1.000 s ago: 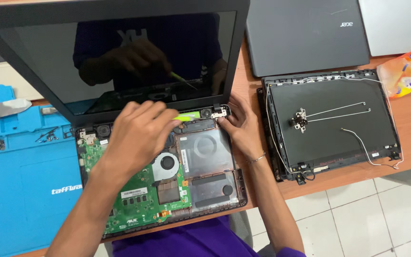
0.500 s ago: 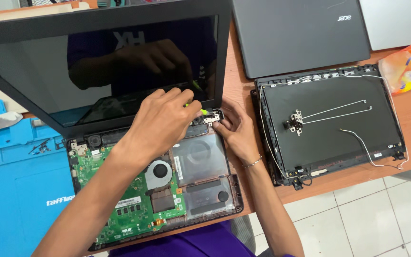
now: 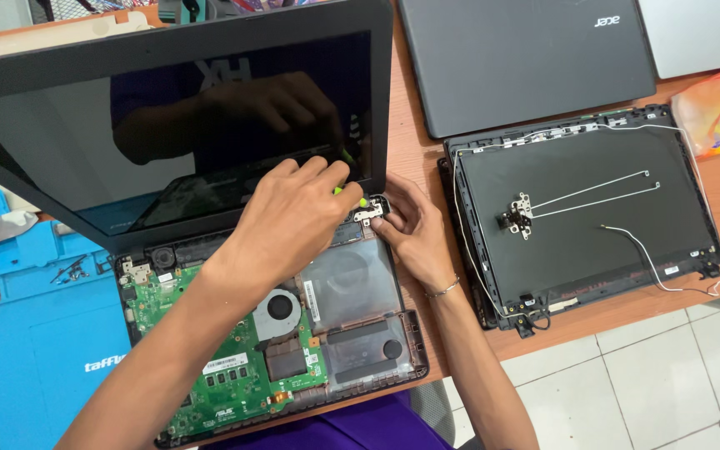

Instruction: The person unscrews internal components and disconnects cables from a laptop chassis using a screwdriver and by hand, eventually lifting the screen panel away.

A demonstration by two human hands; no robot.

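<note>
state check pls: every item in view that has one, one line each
Opened laptop: bottom cover off, green board and fan exposed, screen up and dark.
Left hand: on the right hinge corner, gripping a green-handled tool.
Right hand: fingertips on the metal hinge.
Stripped lid shell: lying open, loose cables inside.
Grey laptop: closed.
Blue mat: small parts on it.

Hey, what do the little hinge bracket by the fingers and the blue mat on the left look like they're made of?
The hinge bracket, by the right hand, looks like bare metal: silvery, with a dull shine. The blue mat looks like soft silicone or rubber: matte, with moulded trays that hold small screws. Neither can be confirmed by look alone. The left hand holds a green-handled tool, probably plastic-gripped.
</note>
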